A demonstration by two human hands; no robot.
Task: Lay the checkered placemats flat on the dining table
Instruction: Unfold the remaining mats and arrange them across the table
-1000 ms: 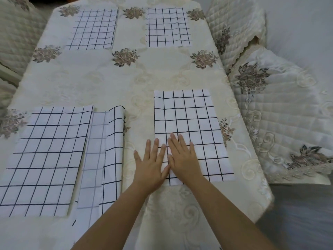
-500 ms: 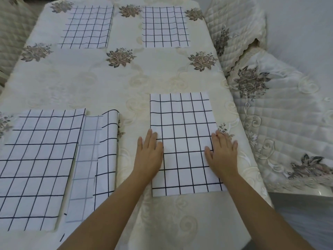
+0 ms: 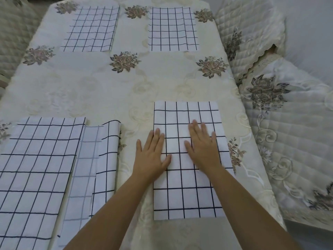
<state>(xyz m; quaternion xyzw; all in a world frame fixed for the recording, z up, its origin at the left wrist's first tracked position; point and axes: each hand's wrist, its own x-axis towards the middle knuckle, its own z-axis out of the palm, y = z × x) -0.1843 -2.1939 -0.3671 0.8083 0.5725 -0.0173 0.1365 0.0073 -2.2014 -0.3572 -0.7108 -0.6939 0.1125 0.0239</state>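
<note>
Cream tablecloth (image 3: pixel 162 83) with embroidered flower motifs covers the full tabletop (image 3: pixel 72 91); quilted chair covers (image 3: pixel 297 141) stand along its right side. Five checkered placemats, white with a dark grid, lie on the cloth. The far-left placemat (image 3: pixel 91 29) and the far-right placemat (image 3: pixel 173 29) lie flat at the far end, well apart from the hands. The near-left placemat (image 3: pixel 36 168) lies flat at the near left and runs out of view at the left edge. Directly against its right edge lies the folded placemat (image 3: pixel 100 168): its left strip shows the paler reverse face, and its right edge curls upward off the cloth. The near-right placemat (image 3: pixel 187 186) lies flat, its near edge close to the near edge of the tabletop. Both hands rest on this placemat, palms down, with fingers straight and gripping nothing. The left hand (image 3: pixel 153 156) straddles the left edge of the placemat: the thumb lies on the fabric, and the outer fingers lie on the bare tablecloth. The right hand (image 3: pixel 203 147) lies wholly on the placemat, in its right half, fingers pointing toward the far end. Both forearms extend from the near edge of the view.
</note>
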